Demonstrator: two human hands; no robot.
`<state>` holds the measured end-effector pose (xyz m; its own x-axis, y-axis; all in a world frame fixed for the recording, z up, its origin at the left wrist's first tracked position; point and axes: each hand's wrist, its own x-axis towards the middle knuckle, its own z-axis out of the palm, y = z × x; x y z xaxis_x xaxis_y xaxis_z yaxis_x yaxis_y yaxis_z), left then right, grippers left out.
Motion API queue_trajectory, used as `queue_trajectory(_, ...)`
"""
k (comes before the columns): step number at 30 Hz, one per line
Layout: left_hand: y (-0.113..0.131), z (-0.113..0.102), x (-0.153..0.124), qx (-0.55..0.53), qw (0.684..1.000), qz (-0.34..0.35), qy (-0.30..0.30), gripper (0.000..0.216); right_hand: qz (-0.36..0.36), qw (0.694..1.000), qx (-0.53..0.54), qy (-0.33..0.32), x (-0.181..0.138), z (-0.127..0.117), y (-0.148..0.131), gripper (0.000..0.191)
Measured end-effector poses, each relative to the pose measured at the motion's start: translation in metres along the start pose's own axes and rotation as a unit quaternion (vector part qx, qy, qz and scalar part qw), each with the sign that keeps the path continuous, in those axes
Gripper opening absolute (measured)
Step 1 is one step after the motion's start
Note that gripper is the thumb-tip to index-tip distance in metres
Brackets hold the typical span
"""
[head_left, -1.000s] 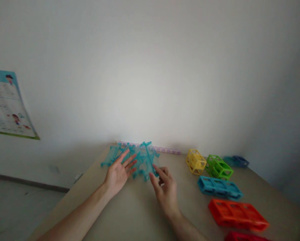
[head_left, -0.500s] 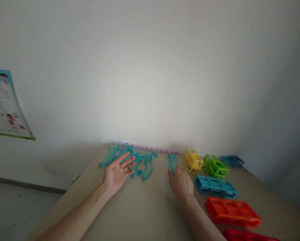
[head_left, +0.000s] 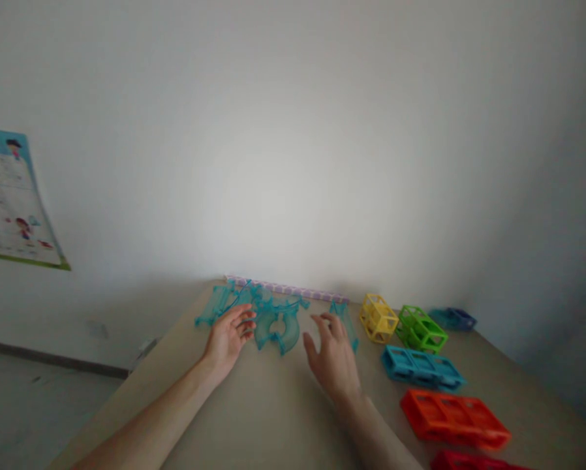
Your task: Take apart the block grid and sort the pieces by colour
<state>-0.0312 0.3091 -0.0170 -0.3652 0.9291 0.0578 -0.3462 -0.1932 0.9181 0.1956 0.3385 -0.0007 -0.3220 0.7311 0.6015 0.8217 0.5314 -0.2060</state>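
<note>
My left hand (head_left: 228, 336) hovers over the table with its fingers apart and nothing in it, just in front of a group of clear teal plastic track pieces. Among them a curved track piece (head_left: 289, 334) lies between my two hands. My right hand (head_left: 333, 356) is held with spread, bent fingers, also holding nothing. Partly behind it a straight teal track piece (head_left: 344, 320) lies slantwise on the table. Another straight track piece (head_left: 215, 305) lies at the far left of the group.
A purple-and-white patterned strip (head_left: 288, 289) runs along the wall. To the right stand a yellow frame block (head_left: 378, 318), a green one (head_left: 421, 328), a blue one (head_left: 423, 367), a red-orange one (head_left: 454, 418) and a red one (head_left: 474, 461). Dark blue pieces (head_left: 462, 318) lie behind.
My right hand has let go of the straight track piece and moved left, fingers opening. That piece now lies more slanted. My left hand's fingers have curled a little.
</note>
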Motion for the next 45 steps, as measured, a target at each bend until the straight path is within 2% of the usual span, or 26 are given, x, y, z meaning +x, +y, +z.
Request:
queue_trajectory(3, -0.007, 0.001, 0.001, 0.080, 0.996, 0.029, -0.008, 0.028, -0.085, 0.991, 0.061, -0.089, -0.006, 0.019, -0.021, 0.050)
queue_trajectory(6, -0.012, 0.004, -0.003, 0.172, 0.980, 0.072, -0.065, 0.024, -0.098, 0.983, 0.076, -0.139, -0.008, 0.029, -0.030, 0.049)
queue_trajectory(7, -0.013, 0.005, -0.004, 0.225, 0.965, 0.095, -0.097, 0.023, -0.093, 0.982, 0.079, -0.144, -0.007, 0.029, -0.030, 0.043)
queue_trajectory(9, -0.017, 0.006, -0.006, 0.345, 0.915, 0.140, -0.158, 0.022, -0.079, 0.982, 0.086, -0.147, -0.005, 0.026, -0.026, 0.032)
queue_trajectory(11, -0.019, 0.005, -0.006, 0.431, 0.866, 0.167, -0.192, 0.027, -0.070, 0.983, 0.090, -0.142, -0.003, 0.023, -0.022, 0.030)
queue_trajectory(13, -0.020, 0.005, -0.006, 0.451, 0.855, 0.169, -0.193, 0.037, -0.069, 0.984, 0.091, -0.135, -0.003, 0.021, -0.020, 0.032)
queue_trajectory(15, -0.018, 0.005, -0.006, 0.452, 0.855, 0.171, -0.186, 0.043, -0.071, 0.984, 0.095, -0.132, -0.003, 0.023, -0.018, 0.034)
queue_trajectory(19, -0.011, 0.006, -0.009, 0.454, 0.852, 0.175, -0.193, 0.036, -0.064, 0.982, 0.115, -0.133, -0.005, 0.027, -0.017, 0.030)
queue_trajectory(21, -0.009, 0.007, -0.009, 0.454, 0.850, 0.173, -0.203, 0.039, -0.063, 0.981, 0.131, -0.132, -0.005, 0.028, -0.017, 0.027)
queue_trajectory(27, -0.015, 0.008, 0.004, 0.449, 0.843, 0.185, -0.233, 0.046, -0.073, 0.976, 0.165, -0.125, -0.003, 0.026, -0.017, 0.015)
queue_trajectory(29, -0.017, 0.009, 0.009, 0.437, 0.849, 0.183, -0.234, 0.047, -0.079, 0.973, 0.188, -0.111, -0.004, 0.025, -0.017, 0.014)
queue_trajectory(32, -0.018, 0.008, 0.011, 0.389, 0.878, 0.164, -0.224, 0.048, -0.076, 0.966, 0.232, -0.080, -0.006, 0.024, -0.018, 0.011)
queue_trajectory(36, -0.014, 0.008, 0.008, 0.335, 0.904, 0.150, -0.219, 0.048, -0.027, 0.964, 0.262, -0.048, -0.007, 0.017, -0.018, 0.015)
queue_trajectory(41, -0.017, 0.006, 0.009, 0.305, 0.915, 0.150, -0.218, 0.047, 0.005, 0.959, 0.280, -0.044, -0.006, 0.008, -0.017, 0.019)
queue_trajectory(45, -0.023, 0.003, 0.015, 0.348, 0.903, 0.158, -0.196, 0.044, -0.002, 0.958, 0.281, -0.060, -0.007, 0.008, -0.018, 0.023)
